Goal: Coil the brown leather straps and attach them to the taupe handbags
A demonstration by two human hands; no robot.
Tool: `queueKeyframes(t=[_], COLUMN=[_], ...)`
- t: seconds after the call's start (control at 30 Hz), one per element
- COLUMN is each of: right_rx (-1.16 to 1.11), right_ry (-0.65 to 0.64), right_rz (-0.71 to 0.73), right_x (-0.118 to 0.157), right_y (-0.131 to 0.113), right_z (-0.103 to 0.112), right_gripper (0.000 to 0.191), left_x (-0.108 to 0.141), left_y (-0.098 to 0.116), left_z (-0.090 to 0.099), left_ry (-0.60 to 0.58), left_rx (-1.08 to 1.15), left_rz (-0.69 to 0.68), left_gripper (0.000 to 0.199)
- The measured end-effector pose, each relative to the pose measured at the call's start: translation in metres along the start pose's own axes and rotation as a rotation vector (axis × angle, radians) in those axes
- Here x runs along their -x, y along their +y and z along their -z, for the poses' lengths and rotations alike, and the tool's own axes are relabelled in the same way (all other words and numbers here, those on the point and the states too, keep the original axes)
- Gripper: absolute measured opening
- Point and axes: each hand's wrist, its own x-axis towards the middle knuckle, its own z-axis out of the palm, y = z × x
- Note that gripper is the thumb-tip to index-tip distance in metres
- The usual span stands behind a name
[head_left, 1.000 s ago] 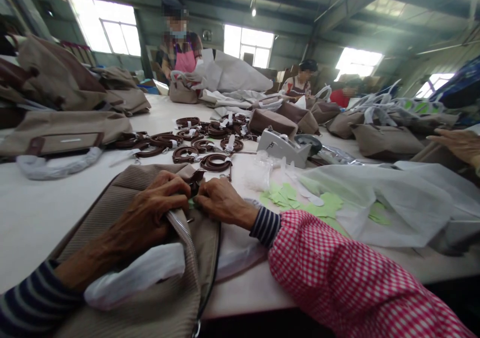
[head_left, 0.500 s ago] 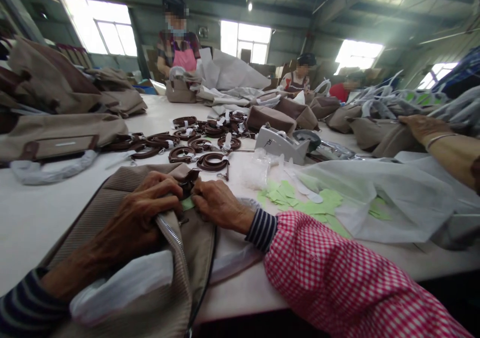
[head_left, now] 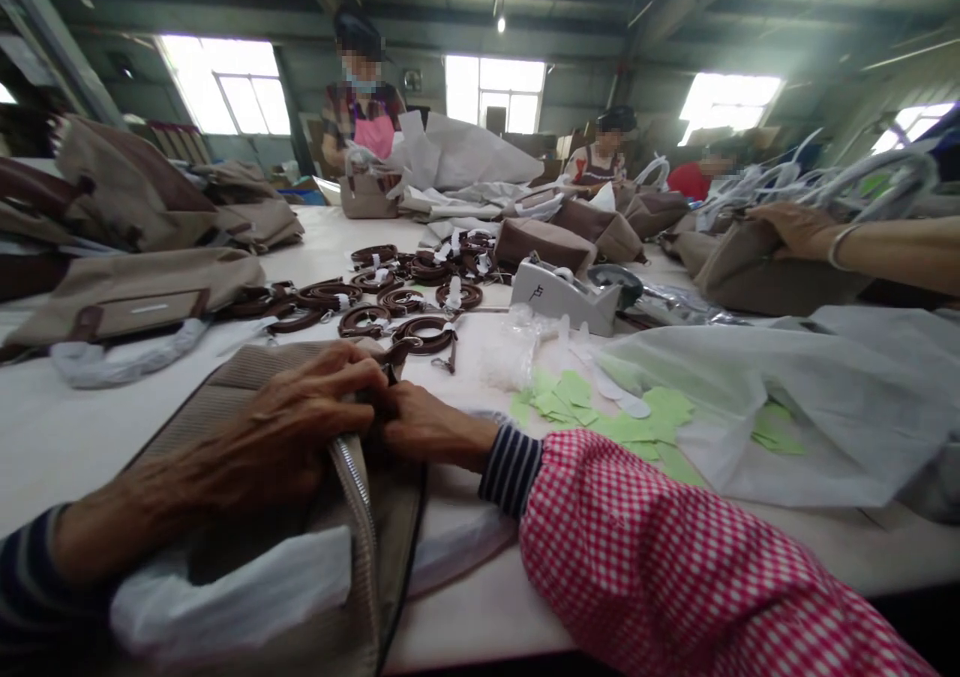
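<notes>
A taupe ribbed handbag (head_left: 225, 397) lies tilted in front of me, its metal zipper (head_left: 354, 477) unzipped. Bent over the bag's top edge, my left hand (head_left: 311, 407) is closed on the fabric beside the zipper. The curled fingers of my right hand (head_left: 431, 422) reach into the opening close to the left fingertips. Those right fingertips are hidden, so whatever they pinch cannot be made out. A handle wrapped in white (head_left: 240, 592) lies across the bag's near side, below my left wrist.
Coiled brown straps (head_left: 424, 335) lie beyond the bag. To the right are a grey tape dispenser (head_left: 559, 297), green paper pieces (head_left: 570, 397) and a translucent sheet (head_left: 825, 407). Another person's hand (head_left: 799, 227) holds a bag at right. More bags (head_left: 150, 282) are piled left.
My right hand has sunk deeper into the opening, and the green piece seen between my hands is now hidden. At right, the other person's hand has shifted left, with a bag raised.
</notes>
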Motion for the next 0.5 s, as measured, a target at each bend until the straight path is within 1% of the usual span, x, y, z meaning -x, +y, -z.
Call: queueKeyframes(t=[0.07, 0.1, 0.13, 0.2, 0.27, 0.33, 0.43, 0.5], right_rx=[0.291, 0.396, 0.463, 0.492, 0.402, 0.248, 0.035, -0.068], right_ry=[0.025, 0.034, 0.043, 0.057, 0.041, 0.025, 0.016, 0.012], right_rz=[0.079, 0.097, 0.105, 0.130, 0.175, 0.193, 0.155, 0.136], right_x=[-0.006, -0.008, -0.010, -0.012, -0.012, -0.009, -0.001, 0.004], right_y=[0.001, 0.001, 0.002, 0.005, 0.007, 0.008, 0.006, 0.004], right_z=[-0.002, -0.003, -0.004, -0.006, -0.004, 0.000, 0.007, 0.009], right_gripper=[0.009, 0.009, 0.011, 0.011, 0.012, 0.011, 0.009, 0.007], left_x=[-0.006, -0.008, -0.009, -0.009, -0.007, -0.004, 0.001, 0.003], left_y=[0.001, 0.002, 0.002, 0.003, 0.003, 0.003, 0.003, 0.004], left_z=[0.009, 0.012, 0.015, 0.019, 0.018, 0.016, 0.013, 0.013], left_ry=[-0.050, -0.062, -0.062, -0.062, -0.072, -0.060, -0.038, -0.035], left_rx=[-0.045, -0.068, -0.086, -0.092, -0.067, -0.037, 0.002, 0.016], left_rz=[-0.041, -0.052, -0.052, -0.053, -0.041, -0.030, -0.016, 0.010], left_gripper=[0.020, 0.021, 0.022, 0.020, 0.017, 0.018, 0.020, 0.021])
